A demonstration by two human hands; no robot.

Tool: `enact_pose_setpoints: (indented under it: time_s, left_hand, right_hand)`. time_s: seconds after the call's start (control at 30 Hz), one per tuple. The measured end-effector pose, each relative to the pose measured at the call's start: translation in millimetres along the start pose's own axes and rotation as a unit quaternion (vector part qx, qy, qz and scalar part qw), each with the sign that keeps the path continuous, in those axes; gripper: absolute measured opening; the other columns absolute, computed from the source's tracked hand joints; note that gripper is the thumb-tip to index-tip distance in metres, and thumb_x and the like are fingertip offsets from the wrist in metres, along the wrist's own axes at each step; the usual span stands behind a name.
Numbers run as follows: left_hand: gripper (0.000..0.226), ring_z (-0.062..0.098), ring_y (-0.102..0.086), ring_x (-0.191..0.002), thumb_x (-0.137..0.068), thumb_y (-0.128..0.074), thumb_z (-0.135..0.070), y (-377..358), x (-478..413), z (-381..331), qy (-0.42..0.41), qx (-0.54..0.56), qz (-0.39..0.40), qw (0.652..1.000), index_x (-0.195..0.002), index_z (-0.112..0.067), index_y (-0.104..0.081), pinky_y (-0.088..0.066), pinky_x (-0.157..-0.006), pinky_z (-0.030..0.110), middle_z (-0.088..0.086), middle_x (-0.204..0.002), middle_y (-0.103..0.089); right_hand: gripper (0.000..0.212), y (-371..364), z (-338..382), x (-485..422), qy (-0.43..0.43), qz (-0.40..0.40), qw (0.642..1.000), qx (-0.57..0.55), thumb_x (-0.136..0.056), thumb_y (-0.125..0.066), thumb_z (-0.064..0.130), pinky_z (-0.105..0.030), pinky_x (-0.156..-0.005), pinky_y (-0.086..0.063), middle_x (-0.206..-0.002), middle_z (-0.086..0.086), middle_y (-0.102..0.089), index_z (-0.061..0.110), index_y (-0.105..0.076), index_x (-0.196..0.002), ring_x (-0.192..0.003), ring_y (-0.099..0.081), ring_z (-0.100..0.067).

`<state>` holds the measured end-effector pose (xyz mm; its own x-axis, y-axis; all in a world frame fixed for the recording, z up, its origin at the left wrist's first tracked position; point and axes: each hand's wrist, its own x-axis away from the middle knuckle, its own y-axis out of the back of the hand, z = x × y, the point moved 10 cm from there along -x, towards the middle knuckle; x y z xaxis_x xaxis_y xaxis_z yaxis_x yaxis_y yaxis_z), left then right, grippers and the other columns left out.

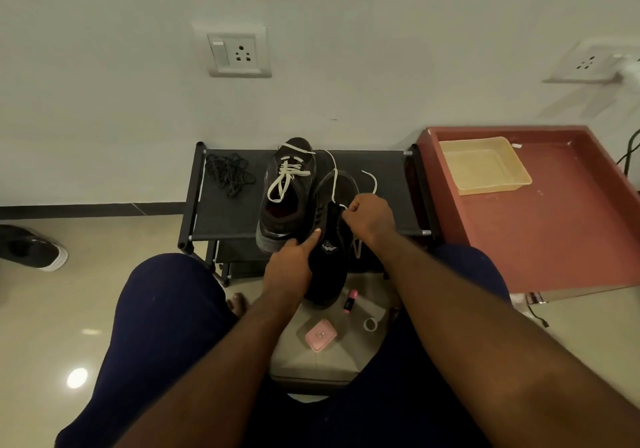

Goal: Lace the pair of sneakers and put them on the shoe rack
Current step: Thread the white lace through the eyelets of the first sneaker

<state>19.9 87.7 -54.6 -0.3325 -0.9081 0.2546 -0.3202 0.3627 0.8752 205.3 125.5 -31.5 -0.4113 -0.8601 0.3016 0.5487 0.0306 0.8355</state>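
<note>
One sneaker (289, 191) sits laced on the rack (235, 212). The second sneaker (329, 271), gripped by the left hand (289, 269), looks barely started, the right hand (369, 217) pinching its lace (335, 179).

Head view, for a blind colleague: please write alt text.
A seated person's left hand grips a dark sneaker while the right hand pinches its white lace; a second, laced sneaker sits on the black shoe rack.

Left hand (289, 267): grips dark sneaker (329, 274)
Right hand (369, 217): pinches white lace (334, 184)
Laced sneaker (289, 191): on rack (228, 219), eleven o'clock from hands
</note>
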Motion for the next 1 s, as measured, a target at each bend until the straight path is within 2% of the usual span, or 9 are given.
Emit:
enact_pose_setpoints:
  time_s: [0.17, 0.4, 0.47, 0.57, 0.6, 0.67, 0.8, 0.9, 1.0]
  left_hand:
    - [0.069, 0.037, -0.060, -0.107, -0.097, -0.042, -0.008, -1.0, -0.2, -1.2, 0.004, -0.020, 0.012, 1.000, -0.154, -0.043, -0.022, -0.048, -0.089, 0.043, 0.015, -0.127, -0.050]
    - [0.068, 0.034, -0.061, -0.103, -0.100, -0.040, -0.009, 0.2, 3.5, -1.8, 0.005, -0.037, 0.013, 0.999, -0.154, -0.043, -0.019, -0.050, -0.082, 0.040, 0.011, -0.126, -0.049]
    - [0.067, 0.033, -0.061, -0.104, -0.100, -0.040, -0.009, 1.1, 4.2, -1.7, 0.006, -0.033, 0.012, 0.999, -0.155, -0.042, -0.020, -0.050, -0.082, 0.039, 0.011, -0.126, -0.049]
    - [0.065, 0.032, -0.061, -0.104, -0.101, -0.042, -0.014, -0.4, 4.8, -0.6, 0.005, -0.033, 0.016, 0.999, -0.154, -0.044, -0.020, -0.050, -0.082, 0.039, 0.011, -0.128, -0.048]
    - [0.065, 0.032, -0.061, -0.105, -0.101, -0.043, -0.015, -0.8, 4.7, 0.1, 0.006, -0.031, 0.018, 0.999, -0.154, -0.045, -0.019, -0.050, -0.083, 0.040, 0.010, -0.129, -0.048]
    - [0.066, 0.034, -0.060, -0.107, -0.101, -0.042, -0.015, -1.2, 4.7, 1.0, 0.010, -0.023, 0.024, 0.999, -0.154, -0.046, -0.019, -0.050, -0.086, 0.042, 0.011, -0.131, -0.048]
    - [0.066, 0.034, -0.060, -0.107, -0.100, -0.040, -0.012, 1.7, 4.5, 0.3, 0.011, -0.025, 0.021, 0.999, -0.154, -0.045, -0.020, -0.049, -0.088, 0.041, 0.011, -0.129, -0.048]
    - [0.066, 0.033, -0.060, -0.106, -0.100, -0.040, -0.012, 1.7, 5.4, 0.3, 0.013, -0.033, 0.024, 0.999, -0.153, -0.046, -0.021, -0.049, -0.087, 0.041, 0.011, -0.127, -0.049]
    - [0.065, 0.034, -0.060, -0.104, -0.101, -0.039, -0.015, 0.0, 5.2, 0.2, 0.012, -0.041, 0.030, 0.999, -0.154, -0.046, -0.019, -0.048, -0.085, 0.041, 0.010, -0.125, -0.048]
  right_hand:
    - [0.021, 0.3, 8.8, -6.8, 0.022, 0.008, 1.000, 0.012, -0.084, -0.066, 0.030, -0.042, -0.085, -0.057, -0.094, -0.010, -0.072, 0.010, -0.070, -0.089, -0.094, -0.067, -0.030]
    - [0.015, 2.1, 15.5, -13.9, 0.042, 0.026, 0.999, 0.009, -0.088, -0.064, 0.029, -0.042, -0.088, -0.056, -0.096, -0.011, -0.071, 0.015, -0.065, -0.082, -0.095, -0.066, -0.030]
    - [0.016, 5.4, 22.3, -18.6, 0.054, 0.016, 0.998, -0.019, -0.087, -0.064, 0.026, -0.039, -0.082, -0.055, -0.087, -0.009, -0.070, 0.014, -0.064, -0.076, -0.088, -0.066, -0.028]
    - [0.021, 23.2, 29.5, -25.0, 0.039, -0.029, 0.985, -0.167, -0.087, -0.062, 0.020, -0.035, -0.063, -0.051, -0.070, -0.005, -0.063, 0.014, -0.056, -0.069, -0.063, -0.061, -0.020]
    - [0.020, 28.0, 29.1, -26.2, 0.028, -0.036, 0.976, -0.215, -0.088, -0.061, 0.020, -0.035, -0.058, -0.051, -0.070, -0.009, -0.064, 0.012, -0.056, -0.071, -0.056, -0.060, -0.017]
    - [0.021, 31.2, 21.0, -28.4, 0.007, -0.042, 0.970, -0.239, -0.087, -0.061, 0.022, -0.036, -0.055, -0.053, -0.076, -0.018, -0.069, 0.010, -0.058, -0.071, -0.051, -0.061, -0.018]
    - [0.030, 7.2, -8.4, -18.8, -0.018, 0.013, 0.998, -0.060, -0.078, -0.064, 0.040, -0.038, -0.072, -0.057, -0.074, -0.012, -0.069, 0.016, -0.059, -0.061, -0.075, -0.068, -0.030]
    - [0.023, -1.5, -10.1, -11.2, -0.001, -0.001, 0.999, -0.047, -0.082, -0.067, 0.033, -0.037, -0.078, -0.057, -0.082, -0.006, -0.072, 0.020, -0.061, -0.065, -0.084, -0.067, -0.027]
    - [0.019, -2.0, 0.2, -16.4, 0.023, 0.002, 0.999, -0.028, -0.085, -0.067, 0.031, -0.038, -0.080, -0.057, -0.087, -0.010, -0.072, 0.018, -0.065, -0.071, -0.087, -0.067, -0.028]
